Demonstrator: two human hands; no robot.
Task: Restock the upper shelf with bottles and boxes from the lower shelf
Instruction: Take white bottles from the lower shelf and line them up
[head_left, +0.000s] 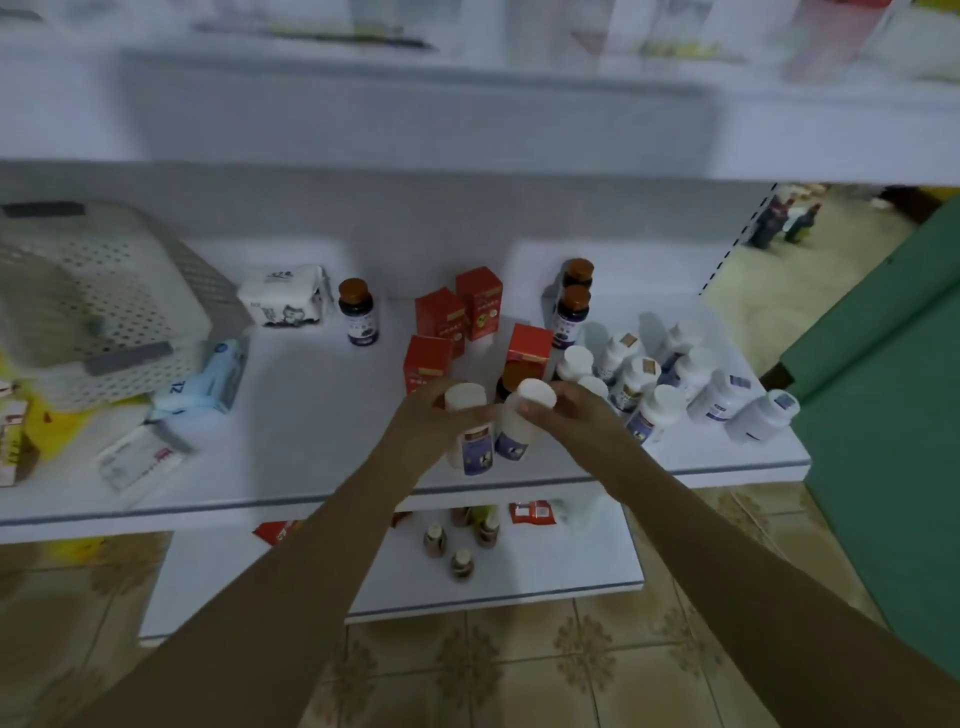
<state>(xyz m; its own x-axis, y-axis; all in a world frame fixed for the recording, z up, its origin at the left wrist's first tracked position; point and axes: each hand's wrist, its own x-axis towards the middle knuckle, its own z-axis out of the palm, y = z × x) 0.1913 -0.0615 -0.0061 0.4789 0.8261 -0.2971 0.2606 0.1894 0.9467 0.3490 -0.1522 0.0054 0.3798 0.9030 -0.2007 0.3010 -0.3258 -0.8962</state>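
Over shelf (311, 426), left hand (428, 418), right hand (579, 410) holding bottles (517, 436)

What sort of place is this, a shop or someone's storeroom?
Most likely a small pharmacy or health-supplement shop. Its white retail shelving carries labelled white pill bottles, red boxes and dark bottles with amber caps. The left hand and right hand each grip a white bottle.
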